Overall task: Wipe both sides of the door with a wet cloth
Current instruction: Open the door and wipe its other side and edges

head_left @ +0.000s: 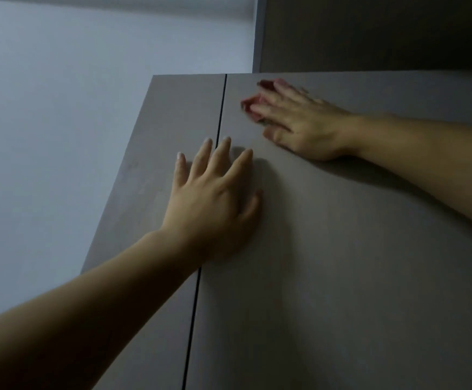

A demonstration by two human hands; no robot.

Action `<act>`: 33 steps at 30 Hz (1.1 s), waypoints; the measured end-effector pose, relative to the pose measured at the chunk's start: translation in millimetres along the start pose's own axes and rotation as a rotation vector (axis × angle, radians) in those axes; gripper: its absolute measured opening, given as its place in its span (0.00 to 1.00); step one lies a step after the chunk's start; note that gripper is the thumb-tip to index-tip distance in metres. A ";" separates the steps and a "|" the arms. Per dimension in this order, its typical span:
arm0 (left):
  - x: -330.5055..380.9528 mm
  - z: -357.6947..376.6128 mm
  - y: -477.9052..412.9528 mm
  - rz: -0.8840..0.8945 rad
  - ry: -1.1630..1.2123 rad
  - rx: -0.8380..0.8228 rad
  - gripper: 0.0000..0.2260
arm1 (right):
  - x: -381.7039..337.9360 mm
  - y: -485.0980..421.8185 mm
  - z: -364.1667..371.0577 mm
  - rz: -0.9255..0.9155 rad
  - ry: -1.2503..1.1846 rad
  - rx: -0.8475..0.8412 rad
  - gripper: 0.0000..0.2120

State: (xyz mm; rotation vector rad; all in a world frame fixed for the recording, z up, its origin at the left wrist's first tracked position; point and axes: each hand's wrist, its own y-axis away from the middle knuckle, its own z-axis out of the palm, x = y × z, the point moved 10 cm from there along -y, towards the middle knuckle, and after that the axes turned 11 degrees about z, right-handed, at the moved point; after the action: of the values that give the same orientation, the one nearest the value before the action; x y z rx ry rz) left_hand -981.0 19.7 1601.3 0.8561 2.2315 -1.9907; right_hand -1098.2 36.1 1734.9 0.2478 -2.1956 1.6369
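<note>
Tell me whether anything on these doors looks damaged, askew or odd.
Nothing stands out. The right door and left door line up along an even gap; the red cloth is under the right hand, the left hand rests flat.

The right hand [299, 125] presses a pink cloth [250, 105] flat against the grey door [341, 263] near its top edge, with its fingers laid over the cloth. The left hand [212, 204] lies lower with fingers spread, straddling the dark seam [220, 114] between the door and a narrower grey panel [145, 178]. A pale wall [60, 108] lies to the left.

Grey door [341, 263], dark vertical seam [192, 319], pink cloth [250, 106] against it near top edge
</note>
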 end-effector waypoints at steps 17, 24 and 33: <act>25.1 2.2 -17.3 -0.026 -0.064 -0.049 0.39 | 61.6 -22.7 -17.2 0.203 -0.007 0.012 0.31; 22.7 5.4 -15.6 0.000 -0.062 -0.035 0.39 | 42.8 39.2 6.1 0.023 0.034 0.005 0.31; 20.3 11.2 -17.9 0.020 -0.039 -0.042 0.38 | 44.2 59.4 11.4 0.140 -0.001 -0.028 0.36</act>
State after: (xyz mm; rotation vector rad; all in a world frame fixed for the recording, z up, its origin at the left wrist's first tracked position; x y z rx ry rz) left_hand -1009.3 16.4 1608.0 0.8250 2.2265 -1.9276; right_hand -1162.4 47.1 1697.9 0.0892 -2.2805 1.6773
